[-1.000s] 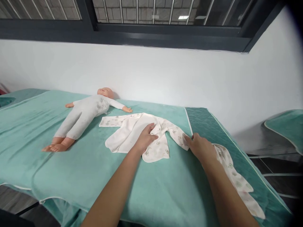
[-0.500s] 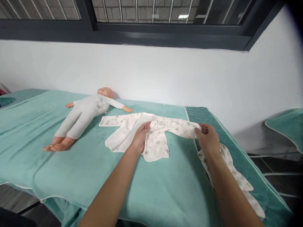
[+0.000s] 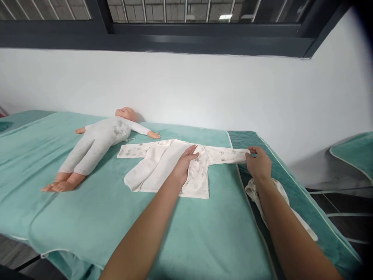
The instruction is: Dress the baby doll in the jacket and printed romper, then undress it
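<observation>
A white long-sleeved baby shirt (image 3: 163, 167) with small printed figures lies spread on the green cover, its front partly open. Around the edge of its right-hand front panel, near the chest, my left hand (image 3: 183, 166) is closed. Part of the panel is hidden behind that hand. My right hand (image 3: 259, 163) pinches the cuff of the right-hand sleeve (image 3: 227, 155), which is stretched out straight. Below my right wrist lies a crumpled printed white garment (image 3: 281, 190), partly covered by my forearm.
A baby doll (image 3: 101, 134) in a white bodysuit lies on its back at the left, head toward the wall (image 3: 180, 89). The green cover (image 3: 204, 233) meets a darker quilted one (image 3: 294, 202) at the right. A barred window (image 3: 175, 39) is above.
My right hand has drawn the sleeve slightly right, and it now looks straighter and narrower. My left hand has shifted a little up and right on the front panel. The view has moved slightly.
</observation>
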`<action>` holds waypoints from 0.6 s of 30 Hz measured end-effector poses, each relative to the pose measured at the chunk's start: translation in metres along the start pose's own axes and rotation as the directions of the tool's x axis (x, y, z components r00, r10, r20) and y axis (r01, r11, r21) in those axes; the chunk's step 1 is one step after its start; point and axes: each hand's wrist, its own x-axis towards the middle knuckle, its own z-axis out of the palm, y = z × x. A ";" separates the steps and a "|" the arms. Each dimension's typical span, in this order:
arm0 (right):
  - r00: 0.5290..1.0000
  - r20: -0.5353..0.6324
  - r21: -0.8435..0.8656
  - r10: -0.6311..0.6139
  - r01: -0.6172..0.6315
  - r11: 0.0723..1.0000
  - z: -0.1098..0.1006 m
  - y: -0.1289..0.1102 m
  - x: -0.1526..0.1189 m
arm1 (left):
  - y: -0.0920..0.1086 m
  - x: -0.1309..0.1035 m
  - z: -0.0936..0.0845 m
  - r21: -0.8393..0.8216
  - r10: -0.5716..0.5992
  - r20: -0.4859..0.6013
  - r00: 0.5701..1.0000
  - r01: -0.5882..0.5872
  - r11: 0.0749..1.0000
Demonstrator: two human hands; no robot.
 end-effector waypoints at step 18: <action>0.979 0.202 -0.098 -0.010 0.030 0.995 0.009 0.011 -0.007 | -0.010 -0.019 0.002 0.184 0.067 -0.082 0.994 -0.051 0.982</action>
